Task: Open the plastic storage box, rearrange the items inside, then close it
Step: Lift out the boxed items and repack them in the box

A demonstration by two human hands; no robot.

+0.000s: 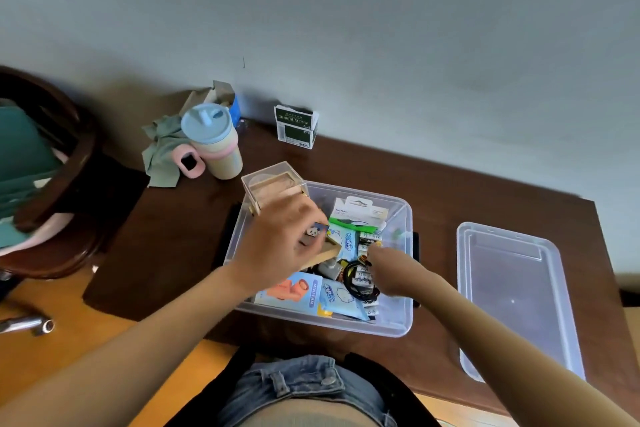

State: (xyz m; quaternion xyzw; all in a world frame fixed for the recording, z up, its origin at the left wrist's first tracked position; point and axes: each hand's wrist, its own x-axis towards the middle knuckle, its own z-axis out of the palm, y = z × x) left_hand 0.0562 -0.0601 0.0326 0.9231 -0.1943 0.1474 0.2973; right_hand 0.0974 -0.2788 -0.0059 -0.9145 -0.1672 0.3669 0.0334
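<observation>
The clear plastic storage box [401,317] stands open on the dark brown desk, full of packets, a blue mini-fan box [294,289] and wet-wipe packs [341,300]. Its lid [512,291] lies flat to the right. My left hand [280,246] grips a wooden-framed clear display box [273,185], tilted over the storage box's left side. My right hand [391,270] reaches down into the storage box among small dark sachets and a black cord [356,282]; its fingers are hidden, so I cannot tell what they hold.
A lidded blue and cream cup [214,142], a pink case [188,163] and a grey-green cloth [161,152] sit at the back left. A green and white carton [296,130] stands against the wall. A dark wooden chair [59,184] is left of the desk.
</observation>
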